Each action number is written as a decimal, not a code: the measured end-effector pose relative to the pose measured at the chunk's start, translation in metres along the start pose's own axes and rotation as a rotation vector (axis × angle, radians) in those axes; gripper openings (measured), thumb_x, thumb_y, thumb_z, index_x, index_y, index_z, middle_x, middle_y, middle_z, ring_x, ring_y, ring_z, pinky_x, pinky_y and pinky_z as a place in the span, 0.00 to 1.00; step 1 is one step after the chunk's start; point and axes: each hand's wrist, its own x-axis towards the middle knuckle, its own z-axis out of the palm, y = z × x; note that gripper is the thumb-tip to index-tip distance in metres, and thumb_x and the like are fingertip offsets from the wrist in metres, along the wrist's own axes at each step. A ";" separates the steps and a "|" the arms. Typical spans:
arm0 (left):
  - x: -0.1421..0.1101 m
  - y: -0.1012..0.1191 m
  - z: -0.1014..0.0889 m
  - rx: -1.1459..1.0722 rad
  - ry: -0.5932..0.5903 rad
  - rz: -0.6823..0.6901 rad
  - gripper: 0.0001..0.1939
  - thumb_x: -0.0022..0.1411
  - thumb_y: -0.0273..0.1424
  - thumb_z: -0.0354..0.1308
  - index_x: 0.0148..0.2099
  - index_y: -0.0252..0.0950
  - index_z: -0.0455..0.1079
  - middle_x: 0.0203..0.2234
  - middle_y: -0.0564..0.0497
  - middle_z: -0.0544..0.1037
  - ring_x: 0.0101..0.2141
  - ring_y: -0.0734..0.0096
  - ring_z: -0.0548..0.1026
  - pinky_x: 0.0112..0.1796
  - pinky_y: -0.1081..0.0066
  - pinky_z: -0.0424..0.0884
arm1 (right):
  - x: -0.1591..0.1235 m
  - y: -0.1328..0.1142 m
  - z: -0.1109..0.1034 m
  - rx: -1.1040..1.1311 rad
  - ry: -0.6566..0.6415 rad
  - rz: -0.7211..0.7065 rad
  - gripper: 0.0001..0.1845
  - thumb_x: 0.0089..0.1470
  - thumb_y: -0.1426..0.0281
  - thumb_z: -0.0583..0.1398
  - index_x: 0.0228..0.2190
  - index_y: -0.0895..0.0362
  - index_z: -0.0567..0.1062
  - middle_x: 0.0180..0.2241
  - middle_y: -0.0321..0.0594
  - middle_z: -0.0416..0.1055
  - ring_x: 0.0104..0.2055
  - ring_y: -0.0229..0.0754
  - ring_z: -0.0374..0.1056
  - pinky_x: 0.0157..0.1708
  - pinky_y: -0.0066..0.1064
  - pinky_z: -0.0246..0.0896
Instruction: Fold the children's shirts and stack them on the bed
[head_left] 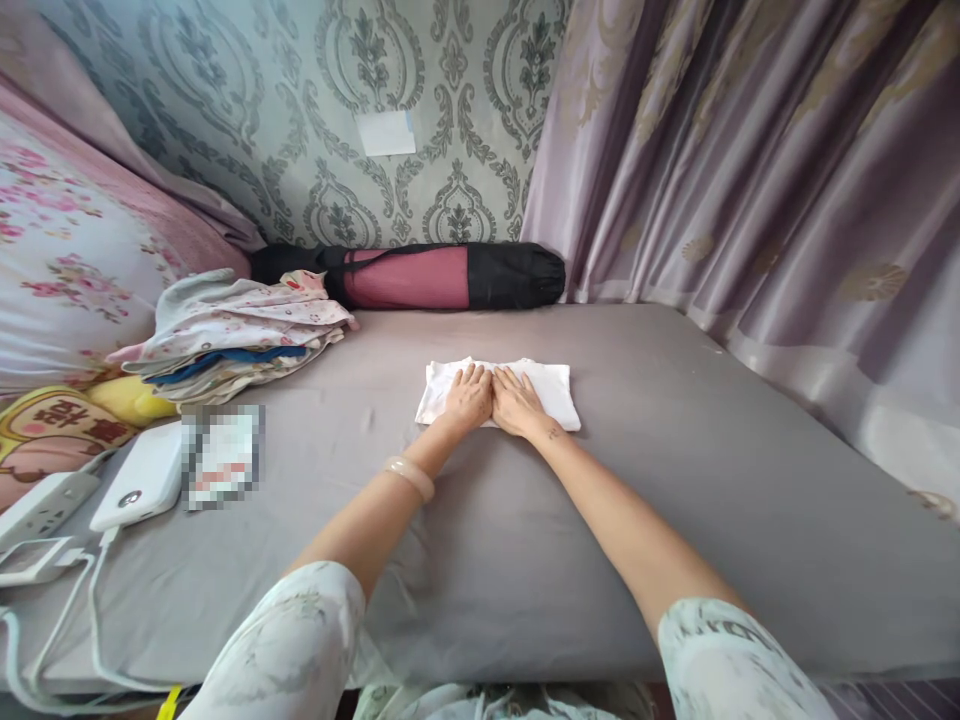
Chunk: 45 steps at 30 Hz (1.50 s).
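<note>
A white folded cloth (556, 390), perhaps a garment, lies flat on the grey bed sheet (480, 560) in the middle of the view. My left hand (469, 397) rests palm down on its left half, fingers stretched out. Beside it, my right hand (516, 402) presses flat on the middle of the cloth with the fingers extended. The two hands almost touch at the thumbs. What the palms cover is hidden.
On the left sit a pile of folded clothes (247, 340), a white power bank (142, 475) with cables, a power strip (49, 510) and a blurred item (223, 458). A black and pink rolled bag (409, 278) lies along the wall. Curtains (750, 180) hang at right.
</note>
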 end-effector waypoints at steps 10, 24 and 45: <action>0.001 -0.018 0.010 0.018 -0.051 -0.069 0.27 0.70 0.39 0.37 0.68 0.38 0.51 0.67 0.44 0.54 0.65 0.51 0.51 0.60 0.45 0.49 | 0.001 0.017 0.007 -0.027 0.039 -0.013 0.30 0.63 0.66 0.43 0.64 0.57 0.57 0.67 0.41 0.49 0.68 0.47 0.43 0.65 0.46 0.32; 0.001 -0.049 0.017 -0.008 0.013 -0.235 0.33 0.70 0.45 0.34 0.66 0.28 0.54 0.65 0.35 0.57 0.65 0.51 0.52 0.61 0.50 0.49 | -0.006 0.046 0.011 -0.066 0.133 0.311 0.34 0.64 0.61 0.43 0.63 0.70 0.55 0.66 0.53 0.49 0.68 0.51 0.43 0.64 0.40 0.36; -0.008 -0.074 -0.001 0.026 -0.124 -0.151 0.34 0.70 0.45 0.33 0.67 0.25 0.51 0.67 0.35 0.51 0.66 0.52 0.48 0.62 0.52 0.46 | -0.017 0.070 -0.001 -0.051 0.047 0.342 0.35 0.66 0.57 0.40 0.64 0.68 0.54 0.68 0.52 0.43 0.69 0.51 0.38 0.65 0.48 0.31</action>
